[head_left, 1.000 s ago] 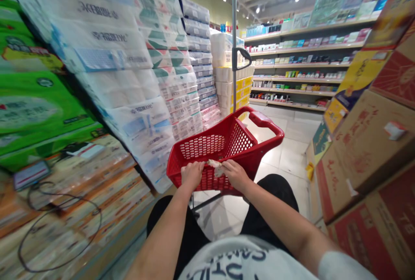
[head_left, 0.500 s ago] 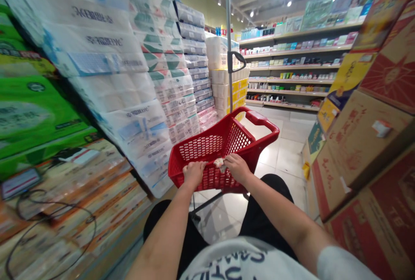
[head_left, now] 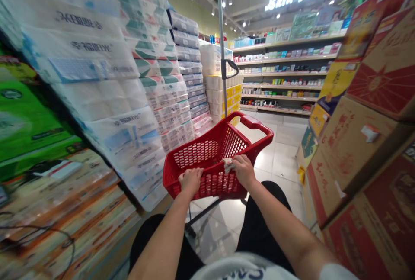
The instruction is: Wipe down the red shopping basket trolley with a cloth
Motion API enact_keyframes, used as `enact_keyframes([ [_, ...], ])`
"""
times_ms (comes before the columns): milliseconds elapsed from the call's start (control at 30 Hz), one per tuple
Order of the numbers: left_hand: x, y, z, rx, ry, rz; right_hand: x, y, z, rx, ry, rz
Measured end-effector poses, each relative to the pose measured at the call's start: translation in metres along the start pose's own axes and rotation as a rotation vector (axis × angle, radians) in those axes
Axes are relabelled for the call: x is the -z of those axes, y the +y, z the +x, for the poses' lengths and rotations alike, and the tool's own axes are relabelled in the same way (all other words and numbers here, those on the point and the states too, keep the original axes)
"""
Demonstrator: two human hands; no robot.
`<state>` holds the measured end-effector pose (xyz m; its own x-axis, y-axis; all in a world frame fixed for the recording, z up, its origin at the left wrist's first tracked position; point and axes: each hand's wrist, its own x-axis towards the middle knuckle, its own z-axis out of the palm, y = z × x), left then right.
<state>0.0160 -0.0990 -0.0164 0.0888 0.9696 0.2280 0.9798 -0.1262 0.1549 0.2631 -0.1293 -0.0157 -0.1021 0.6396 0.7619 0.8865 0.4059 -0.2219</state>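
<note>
A red shopping cart with a perforated plastic basket stands in front of my knees, turned sideways, its handle towards the right. My left hand is closed over the near rim of the basket, left of its middle. Farther right on that same rim is my right hand, its fingers pinching a crumpled whitish cloth against the plastic. I cannot tell whether the cloth is fabric or tissue. No goods show in the visible part of the basket.
Tall stacks of wrapped paper rolls line the left. Cardboard boxes are piled on the right. Behind the cart rises a metal pole with a dark grip. Shelves of small products run along the back. A black cable hangs lower left.
My right hand has slid with the cloth to the right along the rim, towards the handle. The left hand keeps its place on the rim. The whole view has shifted slightly.
</note>
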Motion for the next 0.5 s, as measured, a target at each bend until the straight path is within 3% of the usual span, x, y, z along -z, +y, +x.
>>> enact_keyframes([
  [100,0.001,0.003,-0.001,-0.001,0.004,0.002,0.001,-0.002,0.0,-0.062,0.004,-0.003],
  [267,0.006,0.008,-0.004,-0.001,-0.066,-0.048,-0.01,-0.019,0.0,-0.008,-0.171,0.008],
  [367,0.019,0.007,-0.004,-0.015,-0.117,-0.118,-0.007,-0.015,0.0,-0.002,-0.133,-0.01],
  [500,0.049,0.005,0.002,-0.132,0.066,-0.446,0.007,0.001,0.002,-0.043,-0.071,-0.041],
])
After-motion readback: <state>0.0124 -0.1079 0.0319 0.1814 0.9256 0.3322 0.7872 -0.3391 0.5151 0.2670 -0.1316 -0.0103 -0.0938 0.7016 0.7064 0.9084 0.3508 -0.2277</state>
